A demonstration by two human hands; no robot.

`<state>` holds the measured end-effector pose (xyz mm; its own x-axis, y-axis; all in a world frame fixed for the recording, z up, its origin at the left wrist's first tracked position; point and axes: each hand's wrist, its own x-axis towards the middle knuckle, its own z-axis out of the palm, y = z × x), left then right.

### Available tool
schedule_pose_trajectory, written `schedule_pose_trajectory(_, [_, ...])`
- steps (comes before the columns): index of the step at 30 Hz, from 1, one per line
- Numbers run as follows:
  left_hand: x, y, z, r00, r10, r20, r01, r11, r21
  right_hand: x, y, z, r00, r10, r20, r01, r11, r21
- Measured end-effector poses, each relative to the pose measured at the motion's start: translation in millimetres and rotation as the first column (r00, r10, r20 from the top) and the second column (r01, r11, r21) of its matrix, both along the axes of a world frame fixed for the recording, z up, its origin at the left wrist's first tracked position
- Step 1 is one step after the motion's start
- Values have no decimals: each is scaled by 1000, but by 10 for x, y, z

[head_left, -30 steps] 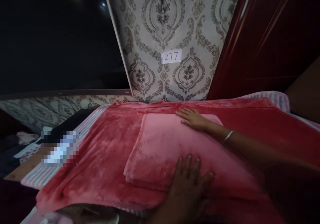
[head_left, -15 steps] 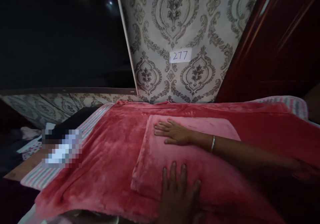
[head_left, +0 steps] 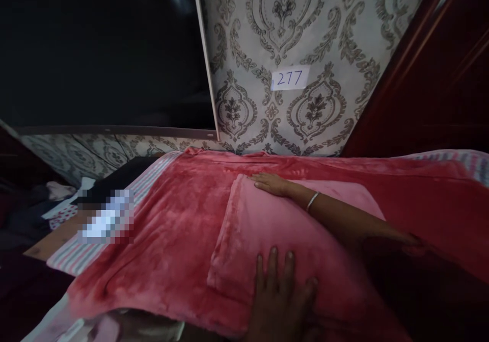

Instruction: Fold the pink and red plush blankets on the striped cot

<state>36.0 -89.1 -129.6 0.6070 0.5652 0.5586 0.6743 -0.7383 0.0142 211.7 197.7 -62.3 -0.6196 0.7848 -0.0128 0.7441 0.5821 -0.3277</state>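
Note:
A folded pink plush blanket [head_left: 298,219] lies on a larger red plush cloth [head_left: 175,219]. My left hand [head_left: 277,291] rests palm down on its near part, fingers spread and the thumb out to the right. At the far left corner of the folded blanket, my right hand [head_left: 269,183] lies flat, with a bracelet on the wrist and the forearm reaching across from the right. Neither hand grasps anything. My right forearm and sleeve cover the right part of the folded blanket.
A striped cloth [head_left: 72,258] shows under the red cloth at the left, beside a blurred-out item [head_left: 107,219]. Behind stand a dark screen [head_left: 114,56] and a patterned wall with a paper [head_left: 290,78] marked 277. A dark red wooden panel [head_left: 428,87] is at right.
My right hand has slid away from me to the folded blanket's far edge. My left hand keeps its place on the blanket. The camera view has shifted slightly.

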Motion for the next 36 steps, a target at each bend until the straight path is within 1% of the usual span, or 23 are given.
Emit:
schedule_pose_trajectory(2, [-49, -24, 86, 999, -36, -27, 34, 998, -52, -45, -70, 115, 996, -65, 63, 63, 998, 31])
schedule_pose_trajectory(4, [-94, -61, 186, 999, -45, -25, 42, 994, -106, -111, -203, 240, 988, -124, 97, 115, 989, 92])
schedule_pose_trajectory(6, [-146, -101, 301, 999, -44, -2, 43, 989, -142, -193, -422, 331, 990, -112, 83, 97, 981, 167])
schedule_pose_trajectory(8, [-220, -123, 409, 999, -22, 38, 27, 989, -149, -285, -714, 361, 997, -13, 74, -4, 976, 219])
schedule_pose_trajectory(10, [-312, -114, 468, 994, 63, 93, -51, 990, -130, -379, -1017, 335, 985, 142, 94, -160, 960, 229])
schedule_pose_trajectory(11, [-359, -99, 466, 987, 110, 113, -97, 988, -118, -423, -1145, 310, 970, 220, 104, -238, 946, 218])
schedule_pose_trajectory(13, [-437, -60, 400, 977, 175, 120, -163, 982, -97, -500, -1298, 254, 932, 342, 120, -360, 914, 186])
schedule_pose_trajectory(14, [-465, -44, 344, 975, 192, 111, -183, 979, -88, -531, -1312, 232, 916, 380, 127, -398, 901, 171])
schedule_pose_trajectory(16, [-493, -25, 223, 974, 210, 80, -204, 976, -76, -569, -1212, 212, 908, 396, 134, -414, 898, 151])
schedule_pose_trajectory(19, [-494, -32, 109, 971, 233, 54, -229, 971, -65, -569, -854, 228, 943, 309, 122, -325, 934, 147])
schedule_pose_trajectory(23, [-477, -45, 102, 966, 251, 54, -249, 967, -47, -500, -363, 210, 988, 124, 87, -131, 988, 85])
schedule_pose_trajectory(25, [-473, -40, 108, 964, 263, 51, -260, 964, -45, -465, -204, 169, 998, 50, 49, -52, 997, 48])
schedule_pose_trajectory(27, [-471, -30, 104, 960, 275, 57, -272, 961, -50, -453, -115, 149, 1000, 17, 13, -17, 999, 44])
schedule_pose_trajectory(30, [-472, -14, 100, 961, 268, 72, -264, 962, -64, -485, -122, 223, 998, -42, 43, 39, 997, 61])
schedule_pose_trajectory(32, [-472, -4, 111, 961, 263, 80, -258, 963, -74, -509, -240, 335, 992, -101, 82, 92, 990, 103])
schedule_pose_trajectory(34, [-472, 6, 134, 962, 265, 72, -260, 963, -74, -483, -473, 453, 988, -119, 96, 102, 980, 169])
schedule_pose_trajectory(36, [-479, 15, 160, 964, 262, 50, -259, 964, -64, -369, -830, 538, 993, -72, 94, 50, 974, 219])
